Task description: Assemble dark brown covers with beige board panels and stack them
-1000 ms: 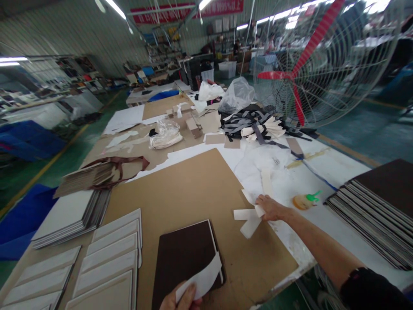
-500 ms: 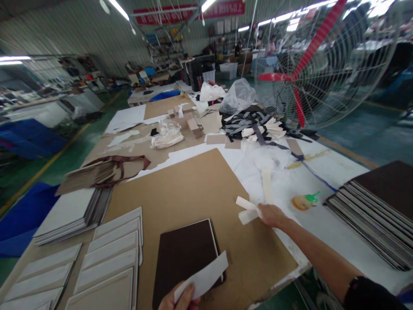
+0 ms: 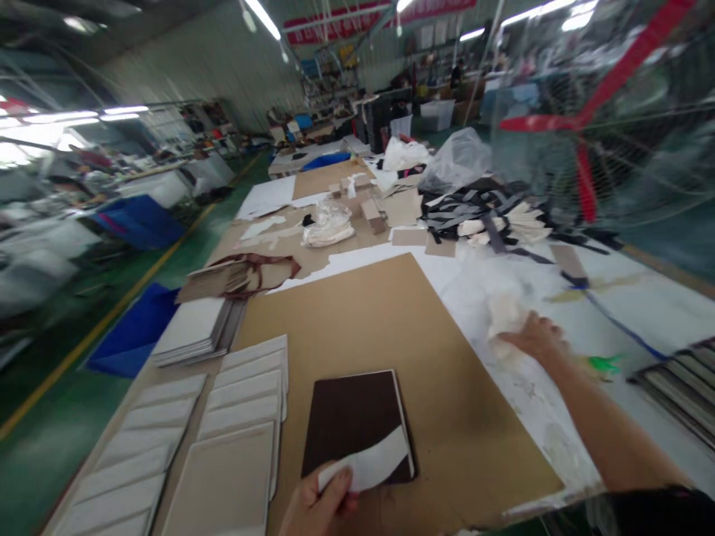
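Note:
My left hand pinches a pale strip between thumb and fingers, at the near edge of a dark brown square panel. The strip's free end lies across the panel's lower right. The panel rests on a large tan board. Off the board's right edge, my right hand is blurred, its thumb and fingers apart, over cream strips on the white table covering. The strips are smeared too, and the thumb overlaps them. A bottle with a green nozzle is partly hidden behind my right forearm.
Rows of overlapping pale panels lie at left, with a stack of boards beyond. Dark straps and plastic bags are piled at the back. A fan stands right, above a panel stack.
My view has turned left. My right hand has moved right, off the board, with the cream strips it held now down by the table covering. My left hand keeps its strip over the panel.

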`<state>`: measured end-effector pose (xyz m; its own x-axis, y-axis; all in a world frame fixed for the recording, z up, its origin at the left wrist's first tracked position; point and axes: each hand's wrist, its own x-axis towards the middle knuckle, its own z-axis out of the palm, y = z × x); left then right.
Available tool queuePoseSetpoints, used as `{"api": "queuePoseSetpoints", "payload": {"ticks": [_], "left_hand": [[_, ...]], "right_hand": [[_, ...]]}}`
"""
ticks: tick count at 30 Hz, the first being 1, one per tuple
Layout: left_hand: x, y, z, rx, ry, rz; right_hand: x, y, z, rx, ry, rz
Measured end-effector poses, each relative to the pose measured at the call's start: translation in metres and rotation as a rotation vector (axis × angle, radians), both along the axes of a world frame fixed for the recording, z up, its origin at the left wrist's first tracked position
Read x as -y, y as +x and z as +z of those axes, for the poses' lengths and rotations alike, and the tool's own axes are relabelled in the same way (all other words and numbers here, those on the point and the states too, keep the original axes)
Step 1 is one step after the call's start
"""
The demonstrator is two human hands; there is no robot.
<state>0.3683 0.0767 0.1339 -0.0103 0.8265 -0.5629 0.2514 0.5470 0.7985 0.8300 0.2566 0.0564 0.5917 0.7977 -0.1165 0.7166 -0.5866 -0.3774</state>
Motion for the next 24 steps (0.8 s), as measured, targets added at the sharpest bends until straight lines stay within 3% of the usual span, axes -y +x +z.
{"api": "queuePoseSetpoints", "payload": {"ticks": [3, 7, 9, 12, 15, 18, 20, 24], "left_hand": [[0.0, -0.016, 0.007, 0.074, 0.05, 0.126], [0.0, -0.041, 0.005, 0.107, 0.115, 0.276], [0.002, -0.05, 0.007, 0.109, 0.114, 0.298], [0.006, -0.064, 0.013, 0.134, 0.102, 0.265], [0.011, -0.089, 0.017, 0.18, 0.101, 0.184], [0.019, -0.129, 0.009, 0.199, 0.101, 0.169], [0.026, -0.16, -0.001, 0.204, 0.082, 0.213], [0.039, -0.223, -0.023, 0.25, 0.032, 0.274]], "right_hand": [[0.014, -0.044, -0.001, 0.016, 0.195, 0.166], [0.039, -0.142, 0.002, -0.203, 0.356, 0.613], [0.063, -0.203, 0.016, -0.32, 0.41, 0.734], [0.098, -0.289, 0.046, -0.791, 0.43, 0.979], [0.121, -0.355, 0.067, -0.927, 0.196, 1.164], [0.132, -0.404, 0.067, -1.06, -0.189, 1.242], [0.138, -0.434, 0.057, -1.142, -0.333, 1.173], [0.149, -0.498, 0.032, -1.21, -0.419, 0.98]]}}
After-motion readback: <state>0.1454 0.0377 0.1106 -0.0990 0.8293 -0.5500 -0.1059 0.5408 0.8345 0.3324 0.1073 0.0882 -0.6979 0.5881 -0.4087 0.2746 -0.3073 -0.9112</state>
